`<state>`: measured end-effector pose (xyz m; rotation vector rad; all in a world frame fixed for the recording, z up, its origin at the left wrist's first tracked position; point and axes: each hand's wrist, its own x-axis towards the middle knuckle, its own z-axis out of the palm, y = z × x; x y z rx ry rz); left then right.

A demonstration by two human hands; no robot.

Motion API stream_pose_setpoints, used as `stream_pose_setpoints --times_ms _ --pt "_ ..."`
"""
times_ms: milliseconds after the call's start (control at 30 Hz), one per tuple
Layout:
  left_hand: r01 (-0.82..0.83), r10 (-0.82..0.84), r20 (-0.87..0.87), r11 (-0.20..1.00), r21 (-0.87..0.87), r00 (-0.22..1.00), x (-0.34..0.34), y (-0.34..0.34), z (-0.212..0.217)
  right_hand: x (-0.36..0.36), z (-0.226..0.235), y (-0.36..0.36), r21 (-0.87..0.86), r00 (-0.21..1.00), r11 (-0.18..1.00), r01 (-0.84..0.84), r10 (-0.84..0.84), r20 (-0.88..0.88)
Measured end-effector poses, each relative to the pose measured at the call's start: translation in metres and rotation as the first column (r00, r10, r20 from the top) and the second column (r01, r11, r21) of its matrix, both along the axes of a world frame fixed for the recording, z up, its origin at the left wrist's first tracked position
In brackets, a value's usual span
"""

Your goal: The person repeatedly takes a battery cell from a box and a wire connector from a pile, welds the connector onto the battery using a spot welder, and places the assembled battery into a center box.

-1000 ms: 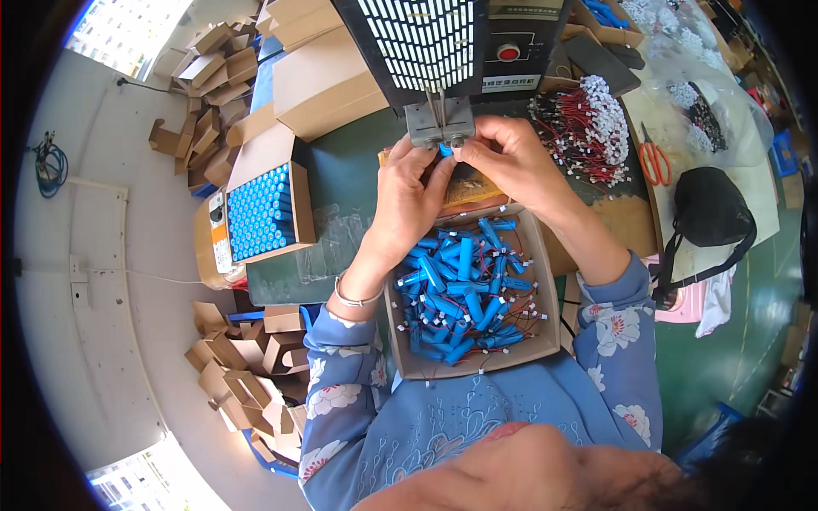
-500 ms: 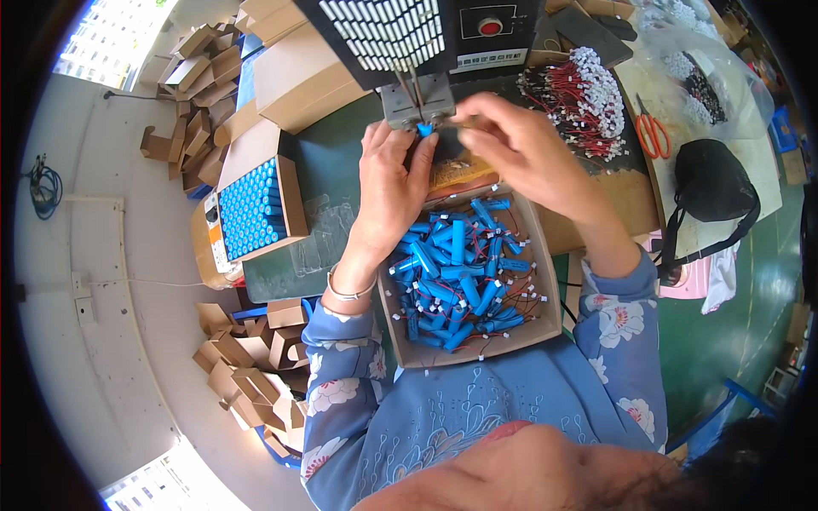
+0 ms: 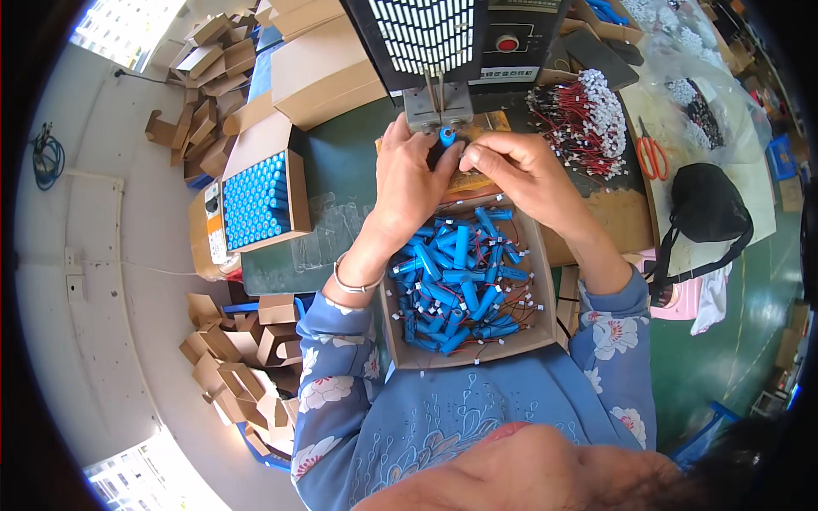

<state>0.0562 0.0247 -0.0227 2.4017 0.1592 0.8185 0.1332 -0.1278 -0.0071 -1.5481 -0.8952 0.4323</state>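
My left hand (image 3: 407,177) grips a blue cylindrical battery cell (image 3: 447,134), its end facing up just below the metal head (image 3: 437,108) of a black bench machine. Beside it my right hand (image 3: 520,166) is closed, thumb and forefinger pinched near the cell. Whatever those fingertips hold is too small to make out. Close below both hands stands a cardboard tray (image 3: 470,356), full of blue cells (image 3: 461,247) with red and black leads and white connectors. I cannot tell whether the held cell touches the machine's pins.
An open carton (image 3: 298,192) of upright blue cells stands at the left. Right of the machine (image 3: 417,34) lie bundled red wire leads (image 3: 579,119), orange-handled scissors (image 3: 653,156) and a black bag (image 3: 710,204). Folded cardboard boxes (image 3: 239,366) pile up at the lower left.
My right hand has come down and in beside the cell. The left hand has tilted the cell so that its end shows. The whole view has shifted slightly.
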Motion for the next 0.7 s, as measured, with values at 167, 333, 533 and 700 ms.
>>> stream_pose_setpoints --times_ms 167,333,533,700 --pt "0.087 -0.088 -0.031 0.996 -0.023 0.996 0.003 0.000 0.000 0.009 -0.005 0.015 0.124 0.993 0.991 0.051 -0.064 0.101" --pt "0.100 -0.102 -0.015 0.993 -0.065 0.995 0.003 0.000 0.003 0.011 -0.001 0.022 0.006 0.988 0.994 0.110 -0.110 0.105" --pt "0.083 -0.089 -0.028 0.983 -0.166 0.996 0.001 0.002 0.001 0.007 0.000 0.029 0.003 0.992 0.993 0.115 -0.115 0.050" --pt "0.071 -0.076 -0.029 0.988 -0.140 0.997 -0.002 0.006 -0.001 0.014 -0.008 0.032 0.066 0.999 0.998 0.010 -0.008 -0.033"
